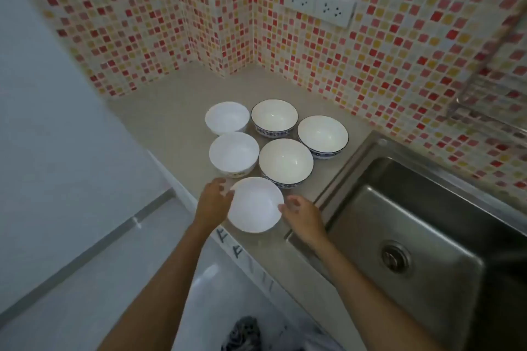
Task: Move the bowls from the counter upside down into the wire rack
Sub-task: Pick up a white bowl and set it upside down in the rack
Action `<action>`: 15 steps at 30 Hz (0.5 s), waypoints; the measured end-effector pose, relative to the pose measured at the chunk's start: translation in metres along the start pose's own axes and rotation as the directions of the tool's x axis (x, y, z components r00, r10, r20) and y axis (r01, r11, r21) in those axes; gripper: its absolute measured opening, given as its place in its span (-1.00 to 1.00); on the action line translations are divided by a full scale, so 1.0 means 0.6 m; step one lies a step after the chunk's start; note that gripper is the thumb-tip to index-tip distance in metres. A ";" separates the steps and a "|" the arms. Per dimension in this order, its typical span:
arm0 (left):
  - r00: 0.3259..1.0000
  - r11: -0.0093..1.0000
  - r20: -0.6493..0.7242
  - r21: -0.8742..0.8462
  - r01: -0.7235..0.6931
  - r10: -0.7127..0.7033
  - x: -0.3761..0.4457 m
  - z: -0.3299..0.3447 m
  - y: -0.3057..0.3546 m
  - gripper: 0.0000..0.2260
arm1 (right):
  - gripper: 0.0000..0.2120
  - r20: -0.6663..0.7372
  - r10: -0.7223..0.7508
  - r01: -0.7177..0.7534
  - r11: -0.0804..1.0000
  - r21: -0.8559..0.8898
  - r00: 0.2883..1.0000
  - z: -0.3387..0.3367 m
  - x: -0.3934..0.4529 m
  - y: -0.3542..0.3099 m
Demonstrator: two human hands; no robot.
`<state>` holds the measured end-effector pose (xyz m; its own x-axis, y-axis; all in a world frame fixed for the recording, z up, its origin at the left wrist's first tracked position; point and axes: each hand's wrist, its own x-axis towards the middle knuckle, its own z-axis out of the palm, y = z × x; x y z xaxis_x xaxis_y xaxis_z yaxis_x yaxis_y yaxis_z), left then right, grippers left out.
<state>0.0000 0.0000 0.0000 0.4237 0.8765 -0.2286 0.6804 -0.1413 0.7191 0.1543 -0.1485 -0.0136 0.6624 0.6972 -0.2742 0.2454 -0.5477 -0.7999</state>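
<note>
Several bowls stand upright on the beige counter. The nearest is a plain white bowl at the counter's front edge. My left hand grips its left rim and my right hand touches its right rim. Behind it sit a white bowl with a patterned base and a blue-rimmed bowl. Farther back are another white bowl and two more blue-rimmed bowls. A wire rack hangs on the wall at the right edge, blurred.
A steel sink lies right of the counter, with its drain in the basin. The mosaic-tiled wall carries a double socket. The counter's front edge drops to the floor on the left.
</note>
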 end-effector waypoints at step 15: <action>0.933 0.995 0.350 -0.078 -0.055 0.080 -0.021 0.049 0.030 -0.63 | -0.59 0.022 0.256 -0.249 0.911 0.329 0.966 0.004 -0.040 0.040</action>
<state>0.0245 -0.0273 -0.0033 0.6590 0.6455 -0.3860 0.6069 -0.1532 0.7799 0.1428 -0.1773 -0.0276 0.6876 0.5433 -0.4817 -0.1748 -0.5201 -0.8360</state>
